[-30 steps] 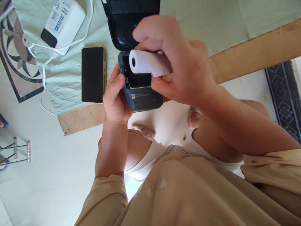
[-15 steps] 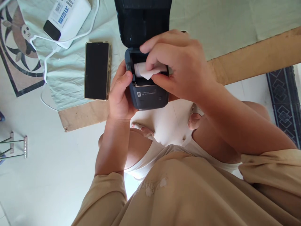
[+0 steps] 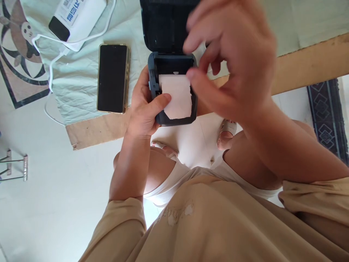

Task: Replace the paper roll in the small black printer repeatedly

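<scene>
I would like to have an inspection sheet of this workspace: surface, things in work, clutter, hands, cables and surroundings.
Surface: pale green cloth, wrinkled at left; brown strip along the near edge.
Things in work: portable printer, lid open; white paper inside, its loose end lying over the front, edge uneven.
Clutter: smartphone, screen dark; white device with a printed label.
Hands: left hand holds the printer, thumb over the paper's edge; right hand, blurred, at the printer's right side, contact unclear.
Cables: white cable by the white device.
Surroundings: light floor, panda motif at left, dark patterned border at right.
</scene>
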Demonstrator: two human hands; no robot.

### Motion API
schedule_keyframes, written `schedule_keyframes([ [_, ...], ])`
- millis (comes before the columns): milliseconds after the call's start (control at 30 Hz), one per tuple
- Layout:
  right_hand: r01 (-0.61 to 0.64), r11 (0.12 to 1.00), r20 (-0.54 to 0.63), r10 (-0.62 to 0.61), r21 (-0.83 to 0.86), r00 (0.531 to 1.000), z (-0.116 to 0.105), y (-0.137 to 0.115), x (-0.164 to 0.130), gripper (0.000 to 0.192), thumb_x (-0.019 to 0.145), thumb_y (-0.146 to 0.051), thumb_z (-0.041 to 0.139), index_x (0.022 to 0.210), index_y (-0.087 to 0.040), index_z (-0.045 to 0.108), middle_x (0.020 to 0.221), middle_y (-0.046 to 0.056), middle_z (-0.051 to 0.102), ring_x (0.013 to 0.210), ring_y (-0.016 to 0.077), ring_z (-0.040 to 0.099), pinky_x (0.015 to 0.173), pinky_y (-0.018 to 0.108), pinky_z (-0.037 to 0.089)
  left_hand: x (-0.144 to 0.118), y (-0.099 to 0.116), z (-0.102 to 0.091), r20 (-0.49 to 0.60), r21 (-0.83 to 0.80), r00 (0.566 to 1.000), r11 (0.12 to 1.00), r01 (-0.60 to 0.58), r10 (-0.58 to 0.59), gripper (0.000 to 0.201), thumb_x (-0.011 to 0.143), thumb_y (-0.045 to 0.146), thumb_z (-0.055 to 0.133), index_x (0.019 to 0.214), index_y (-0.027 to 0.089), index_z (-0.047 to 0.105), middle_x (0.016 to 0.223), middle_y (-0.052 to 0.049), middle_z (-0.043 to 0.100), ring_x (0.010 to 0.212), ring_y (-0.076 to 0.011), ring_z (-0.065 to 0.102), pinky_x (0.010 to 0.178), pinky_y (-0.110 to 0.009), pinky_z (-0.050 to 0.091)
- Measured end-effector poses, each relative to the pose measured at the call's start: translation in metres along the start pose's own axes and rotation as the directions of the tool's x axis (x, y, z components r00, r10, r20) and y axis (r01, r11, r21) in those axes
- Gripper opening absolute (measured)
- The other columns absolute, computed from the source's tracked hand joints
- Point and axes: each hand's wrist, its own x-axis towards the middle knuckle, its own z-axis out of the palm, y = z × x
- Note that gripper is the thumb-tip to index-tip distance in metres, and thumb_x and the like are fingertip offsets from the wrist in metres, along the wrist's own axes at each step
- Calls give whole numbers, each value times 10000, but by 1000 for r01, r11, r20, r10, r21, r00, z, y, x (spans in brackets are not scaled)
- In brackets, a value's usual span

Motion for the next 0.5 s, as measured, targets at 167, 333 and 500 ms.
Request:
schedule_keyframes([
  [167, -520, 792, 212, 475, 322, 854, -8, 4, 11, 526, 957, -365, 594, 1474, -353, 499, 1649, -57, 300, 1101, 117, 634, 687, 177, 455, 6, -16, -13, 37, -2, 994, 995, -104, 104, 1047, 573, 377, 932, 1475, 380, 400, 1219, -31, 684, 1100, -316, 743, 778, -394, 619],
  [333, -185, 967, 3, 188, 173, 982, -6, 5, 13, 164, 921, -255, 623, 1051, -192, 699, 1076, 3, 682, 1005, 133, 644, 634, 211, 427, 4, -10, -10, 46, 18, 998, 999, -51, 50, 1058, 525, 337, 938, 1456, 369, 435, 1349, -58, 627, 1127, -333, 709, 807, -441, 617],
  [500, -170, 970, 266, 120, 173, 956, -3, 9, 9, 282, 749, -91, 679, 997, -225, 698, 1022, 16, 654, 932, 139, 601, 671, 228, 490, 3, 0, -6, 81, -1, 997, 1000, -5, 5, 1020, 531, 312, 962, 1425, 400, 479, 1376, -43, 611, 1043, -301, 697, 792, -430, 604],
])
